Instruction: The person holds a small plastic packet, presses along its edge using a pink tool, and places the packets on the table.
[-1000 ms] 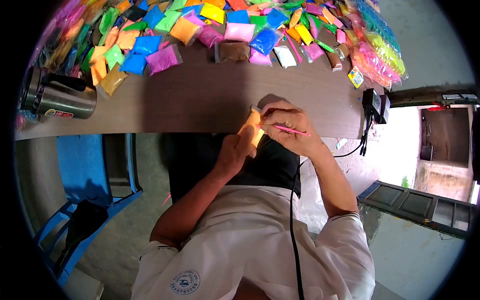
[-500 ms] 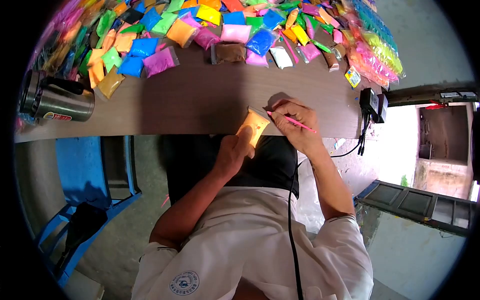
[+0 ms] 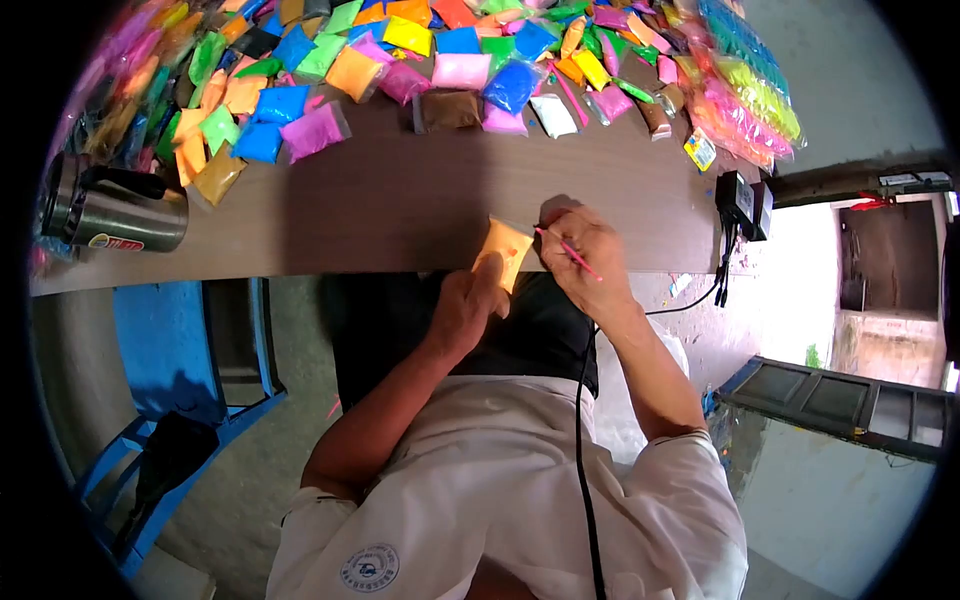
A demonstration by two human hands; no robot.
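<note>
A small light-orange packet with a few reddish marks on its face is held upright at the table's front edge. My left hand grips its lower part, the thumb lying across the front. Just right of the packet, apart from it, my right hand is closed round a thin pink tool. The tool slants, its upper end toward the packet. Fingertips of the right hand are slightly blurred.
Many colourful packets cover the back of the table. A steel mug lies at the left. Black adapters with cables sit at the right edge. A blue chair stands at the lower left, and a black cable crosses the shirt.
My right hand has drawn back from the packet to the right with the pink tool, whose angle has changed. The packet's face now shows. My left hand has kept its grip.
</note>
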